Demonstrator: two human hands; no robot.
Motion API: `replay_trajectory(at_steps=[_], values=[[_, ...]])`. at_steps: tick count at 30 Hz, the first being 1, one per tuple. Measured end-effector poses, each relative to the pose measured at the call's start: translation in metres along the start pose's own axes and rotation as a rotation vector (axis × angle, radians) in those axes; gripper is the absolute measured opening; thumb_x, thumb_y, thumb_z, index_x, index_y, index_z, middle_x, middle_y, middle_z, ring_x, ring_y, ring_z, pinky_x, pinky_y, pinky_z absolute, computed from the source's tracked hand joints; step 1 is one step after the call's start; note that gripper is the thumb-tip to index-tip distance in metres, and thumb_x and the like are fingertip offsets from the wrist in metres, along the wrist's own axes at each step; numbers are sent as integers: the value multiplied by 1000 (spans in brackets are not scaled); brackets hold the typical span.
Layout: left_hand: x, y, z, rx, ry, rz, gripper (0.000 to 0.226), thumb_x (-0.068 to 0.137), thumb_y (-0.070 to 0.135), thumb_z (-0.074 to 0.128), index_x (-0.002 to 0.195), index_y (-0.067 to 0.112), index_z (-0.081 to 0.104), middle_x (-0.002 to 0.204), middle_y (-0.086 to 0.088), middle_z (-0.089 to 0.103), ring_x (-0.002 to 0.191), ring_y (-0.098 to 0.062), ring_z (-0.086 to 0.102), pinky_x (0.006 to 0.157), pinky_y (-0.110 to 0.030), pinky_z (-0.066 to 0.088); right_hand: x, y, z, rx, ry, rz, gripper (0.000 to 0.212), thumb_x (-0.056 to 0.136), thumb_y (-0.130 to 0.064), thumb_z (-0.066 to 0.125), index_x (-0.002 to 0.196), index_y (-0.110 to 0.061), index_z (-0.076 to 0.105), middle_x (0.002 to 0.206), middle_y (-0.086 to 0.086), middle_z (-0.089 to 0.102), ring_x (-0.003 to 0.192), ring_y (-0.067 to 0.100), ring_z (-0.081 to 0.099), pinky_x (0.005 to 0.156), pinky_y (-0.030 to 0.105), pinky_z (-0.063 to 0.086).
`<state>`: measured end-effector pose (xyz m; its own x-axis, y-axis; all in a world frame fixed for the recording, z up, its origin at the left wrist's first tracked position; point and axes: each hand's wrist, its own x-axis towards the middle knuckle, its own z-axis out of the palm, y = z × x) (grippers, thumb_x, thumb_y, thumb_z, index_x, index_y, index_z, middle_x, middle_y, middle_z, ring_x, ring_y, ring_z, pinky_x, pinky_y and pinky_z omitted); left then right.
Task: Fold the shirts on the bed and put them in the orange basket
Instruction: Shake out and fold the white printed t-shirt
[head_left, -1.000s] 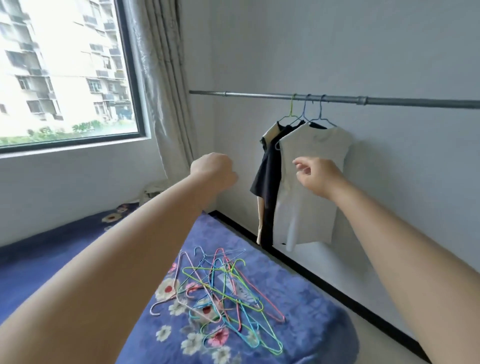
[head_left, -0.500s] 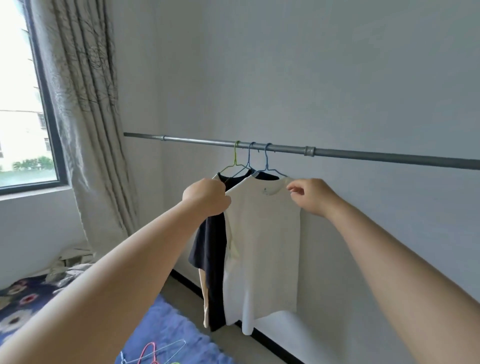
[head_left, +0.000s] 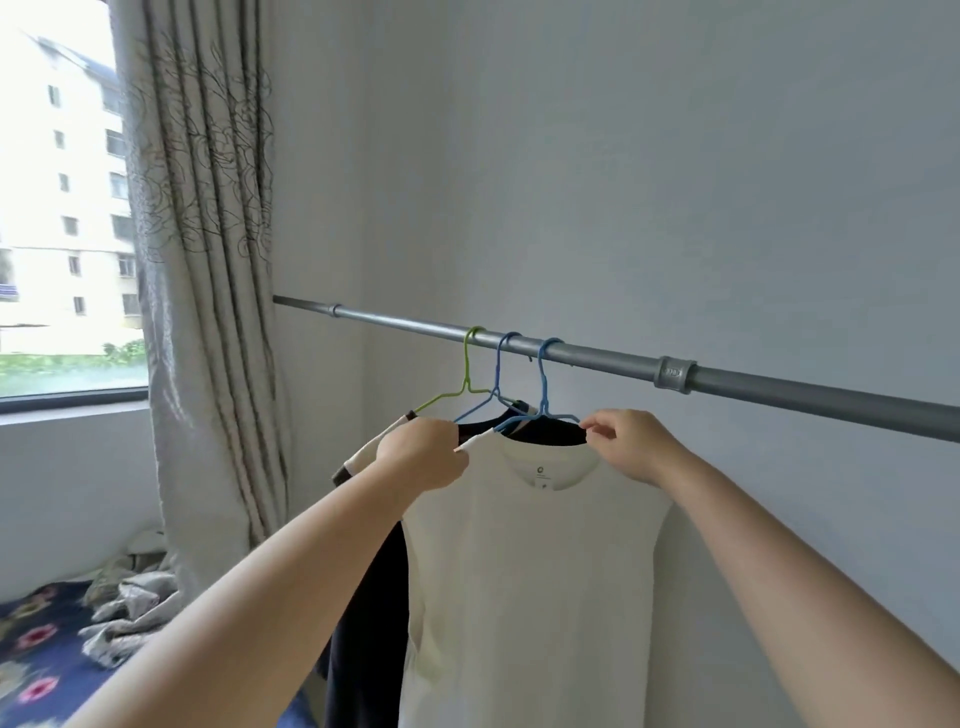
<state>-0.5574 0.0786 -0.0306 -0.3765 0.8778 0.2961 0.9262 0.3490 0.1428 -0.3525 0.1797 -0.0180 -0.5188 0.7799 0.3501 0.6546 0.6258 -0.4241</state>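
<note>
Both hands gripped the white shirt (head_left: 524, 561) at its shoulders: left hand (head_left: 423, 457) closed, right hand (head_left: 631, 444) pinching the collar. It hung on a blue hanger (head_left: 543, 384) from the rail (head_left: 597, 358), 3 hangers there.

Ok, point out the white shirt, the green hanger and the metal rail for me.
white shirt (head_left: 524, 561), head view, on the chest panel below the collar.
green hanger (head_left: 466, 375), head view, on the stem under its hook.
metal rail (head_left: 779, 387), head view, on the bare bar right of the coupling.
</note>
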Motion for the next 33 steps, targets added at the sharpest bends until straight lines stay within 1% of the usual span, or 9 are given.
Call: replay_trajectory(at_steps=[5, 9, 13, 15, 17, 23, 27, 30, 33], values=[[53, 12, 42, -7, 11, -45, 34, 94, 35, 43, 119, 13, 48, 116, -4, 57, 105, -24, 54, 68, -27, 40, 66, 38, 21, -49, -88, -3, 53, 98, -35, 38, 144, -13, 26, 148, 9, 31, 135, 25, 30, 110, 38, 26], [79, 12, 60, 7, -6, -15, 37, 96, 37, 41, 125, 15, 43, 119, -5, 56, 110, -24, 53, 71, -27, 39, 102, 53, 44, -97, -99, -26, 56, 98, -42, 32, 146, -17, 19, 151, 7, 26, 137, 25, 27, 112, 44, 21], [89, 9, 70, -69, 7, 15, 28, 100, 34, 32, 81, 16, 43, 90, -4, 58, 90, -24, 54, 65, -27, 34, 125, 60, 60, -1, 34, -89, 37, 97, -39, 36, 111, -12, 57, 112, 9, 52, 111, 26, 48, 90, 34, 40], [88, 8, 69, -122, 21, 21, 37, 100, 36, 33, 66, 19, 33, 71, 4, 47, 75, -20, 47, 60, -28, 31, 128, 58, 60, 49, 112, -99, 41, 99, -35, 34, 67, -13, 48, 74, 2, 49, 80, 24, 50, 66, 30, 36], [84, 9, 68, -148, 64, 9, 42, 99, 40, 34, 63, 19, 29, 62, 6, 40, 61, -17, 41, 51, -28, 28, 129, 54, 61, 65, 182, -119, 49, 100, -32, 34, 54, -14, 35, 55, 0, 40, 58, 21, 41, 52, 30, 27], [72, 17, 39, -119, 246, -83, 49, 95, 50, 33, 61, 16, 34, 60, 4, 42, 62, -22, 42, 46, -27, 25, 127, 32, 53, 292, 313, -45, 44, 89, -23, 40, 48, -11, 30, 48, 6, 35, 50, 19, 30, 50, 28, 22], [61, 8, 13, -116, 319, -54, 38, 96, 49, 34, 75, 20, 48, 61, 4, 45, 64, -24, 44, 48, -26, 29, 121, 10, 40, 434, 272, -125, 41, 73, -30, 30, 62, 6, 47, 79, 32, 58, 60, 28, 42, 51, 28, 26], [50, -3, -7, -139, 330, 2, 30, 96, 46, 36, 102, 28, 59, 73, 3, 55, 68, -22, 49, 59, -28, 40, 119, -3, 30, 432, 189, -263, 44, 88, -32, 39, 66, 4, 53, 60, 12, 52, 52, 11, 41, 52, 21, 30], [34, -12, -19, -145, 372, 25, 30, 96, 45, 38, 103, 26, 60, 65, 5, 52, 61, -21, 46, 56, -27, 38, 111, -21, 24, 446, 200, -376, 55, 89, -43, 51, 52, -5, 39, 47, -1, 37, 48, 12, 36, 48, 22, 28]])
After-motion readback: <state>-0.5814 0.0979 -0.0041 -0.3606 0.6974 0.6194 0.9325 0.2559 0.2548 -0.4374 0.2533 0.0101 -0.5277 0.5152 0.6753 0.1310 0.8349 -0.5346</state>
